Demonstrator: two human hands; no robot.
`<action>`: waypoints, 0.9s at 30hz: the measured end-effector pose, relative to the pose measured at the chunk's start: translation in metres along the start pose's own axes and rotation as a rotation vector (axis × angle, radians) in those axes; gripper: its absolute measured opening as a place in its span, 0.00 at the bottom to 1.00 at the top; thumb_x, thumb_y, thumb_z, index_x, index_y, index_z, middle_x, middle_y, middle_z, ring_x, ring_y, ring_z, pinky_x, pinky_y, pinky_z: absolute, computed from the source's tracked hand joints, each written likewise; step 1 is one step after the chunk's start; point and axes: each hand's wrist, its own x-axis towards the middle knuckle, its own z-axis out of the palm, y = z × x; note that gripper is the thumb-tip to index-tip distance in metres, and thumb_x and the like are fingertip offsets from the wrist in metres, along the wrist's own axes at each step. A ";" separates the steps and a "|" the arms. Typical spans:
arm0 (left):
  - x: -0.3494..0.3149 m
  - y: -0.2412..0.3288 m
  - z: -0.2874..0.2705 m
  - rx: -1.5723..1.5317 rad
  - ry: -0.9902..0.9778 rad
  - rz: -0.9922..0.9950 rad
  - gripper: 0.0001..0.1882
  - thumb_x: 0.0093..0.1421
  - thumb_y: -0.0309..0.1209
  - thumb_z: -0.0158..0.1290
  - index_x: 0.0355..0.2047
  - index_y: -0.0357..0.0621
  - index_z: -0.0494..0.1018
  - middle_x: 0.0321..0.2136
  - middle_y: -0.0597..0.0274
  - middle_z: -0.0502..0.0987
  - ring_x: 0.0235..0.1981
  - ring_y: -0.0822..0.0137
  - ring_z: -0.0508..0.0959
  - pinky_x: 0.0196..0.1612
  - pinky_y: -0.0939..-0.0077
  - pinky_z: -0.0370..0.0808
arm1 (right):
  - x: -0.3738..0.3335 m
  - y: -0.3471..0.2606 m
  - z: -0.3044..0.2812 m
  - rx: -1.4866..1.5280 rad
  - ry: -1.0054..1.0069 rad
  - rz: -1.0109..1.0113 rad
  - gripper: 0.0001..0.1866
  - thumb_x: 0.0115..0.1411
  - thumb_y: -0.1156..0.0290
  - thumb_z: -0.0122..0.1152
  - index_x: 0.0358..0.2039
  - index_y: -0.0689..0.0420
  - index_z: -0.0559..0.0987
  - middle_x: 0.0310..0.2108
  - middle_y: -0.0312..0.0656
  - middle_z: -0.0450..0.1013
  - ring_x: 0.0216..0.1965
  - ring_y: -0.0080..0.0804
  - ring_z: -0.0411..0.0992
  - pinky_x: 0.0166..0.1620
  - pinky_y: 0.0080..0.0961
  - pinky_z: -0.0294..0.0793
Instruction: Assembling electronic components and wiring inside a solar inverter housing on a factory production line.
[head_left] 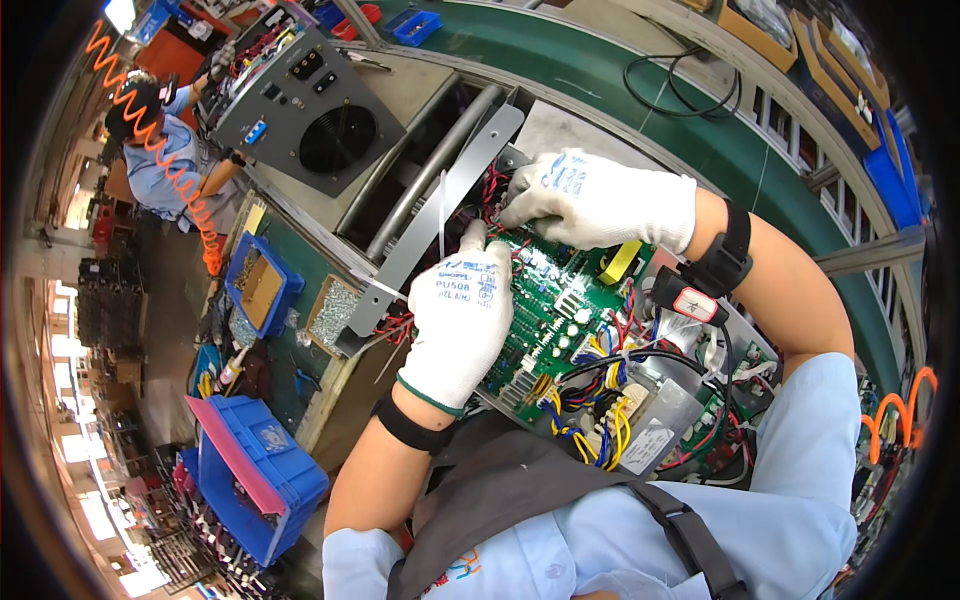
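White-gloved L hand (pixel 460 310) & R hand (pixel 590 200) were at thin red wires (pixel 493 188) by the upper-left edge of a green PCB (pixel 550 320), ctr of frame; fingers partly hidden, couldn't tell if gripping. Grey metal strip (pixel 420 240) sat just left.

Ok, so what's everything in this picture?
large circuit board: one, green, centre
wires: many, multicoloured, around board
metal panel: one, grey, left of board
fan: one, black, on grey cabinet, upper left
coiled hoses: two, orange, far left and right
plastic bins: several, blue, both sides
co-worker: one, in light blue, upper left
wristbands: two, black, centre and right
left hand: one, white-gloved, board's upper left
right hand: one, white-gloved, board's top
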 end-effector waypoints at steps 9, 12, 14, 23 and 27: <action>0.001 -0.003 -0.001 -0.160 -0.010 -0.066 0.08 0.61 0.32 0.48 0.35 0.42 0.73 0.34 0.51 0.79 0.28 0.54 0.79 0.31 0.66 0.74 | 0.008 -0.013 -0.006 -0.264 -0.028 0.217 0.15 0.50 0.71 0.60 0.40 0.53 0.78 0.34 0.46 0.74 0.38 0.46 0.74 0.40 0.37 0.74; 0.000 0.001 -0.009 -0.438 0.192 -0.252 0.10 0.62 0.32 0.47 0.38 0.39 0.73 0.29 0.50 0.78 0.26 0.56 0.78 0.32 0.68 0.73 | 0.001 -0.001 0.000 -0.209 0.024 0.215 0.17 0.49 0.71 0.60 0.41 0.55 0.77 0.35 0.48 0.75 0.37 0.48 0.75 0.40 0.39 0.74; -0.003 0.003 -0.011 -0.517 0.215 -0.281 0.11 0.63 0.31 0.46 0.39 0.38 0.73 0.27 0.51 0.77 0.25 0.60 0.77 0.31 0.70 0.72 | 0.004 -0.005 0.000 -0.189 0.038 0.225 0.17 0.48 0.69 0.60 0.40 0.56 0.78 0.34 0.49 0.75 0.36 0.48 0.75 0.39 0.39 0.75; -0.014 0.004 -0.013 -0.304 0.075 -0.087 0.09 0.59 0.30 0.52 0.36 0.39 0.77 0.30 0.50 0.79 0.28 0.56 0.80 0.34 0.69 0.75 | 0.010 -0.010 0.002 -0.100 0.140 0.179 0.13 0.48 0.68 0.61 0.37 0.52 0.79 0.28 0.43 0.71 0.30 0.43 0.73 0.35 0.38 0.73; -0.010 0.007 -0.012 -0.085 0.005 -0.157 0.07 0.57 0.32 0.53 0.27 0.43 0.76 0.21 0.53 0.77 0.23 0.54 0.79 0.28 0.63 0.74 | 0.020 -0.016 0.010 -0.134 -0.005 0.045 0.15 0.48 0.70 0.59 0.39 0.53 0.79 0.34 0.42 0.72 0.34 0.41 0.73 0.36 0.37 0.73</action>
